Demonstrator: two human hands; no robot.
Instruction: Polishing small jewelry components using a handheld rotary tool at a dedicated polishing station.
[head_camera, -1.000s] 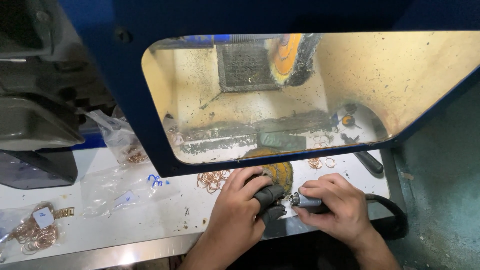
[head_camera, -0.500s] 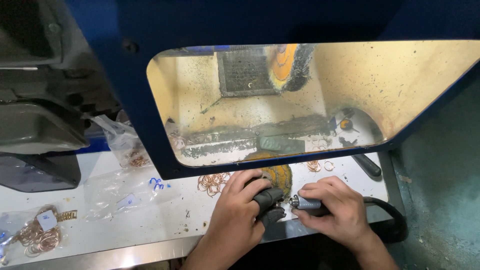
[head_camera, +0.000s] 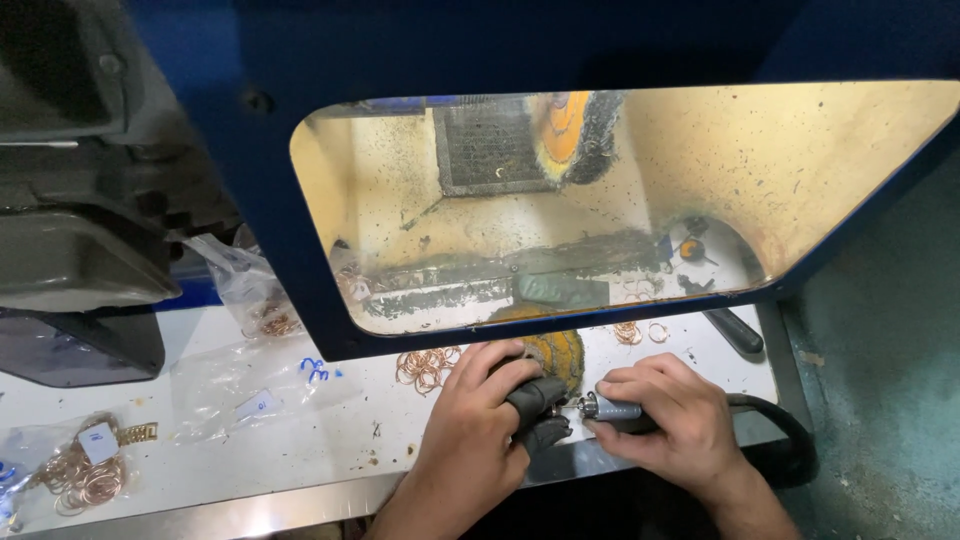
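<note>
My left hand (head_camera: 478, 420) is closed, its dark-covered fingertips (head_camera: 535, 400) pinching a small workpiece too tiny to identify. My right hand (head_camera: 668, 418) grips a grey rotary handpiece (head_camera: 612, 409), tip touching those fingertips (its black hose (head_camera: 775, 432) trails off right). Both sit at the white bench's (head_camera: 300, 440) front edge, a yellow buffing wheel (head_camera: 556, 352) just behind. Copper rings (head_camera: 425, 366) lie near my left hand.
</note>
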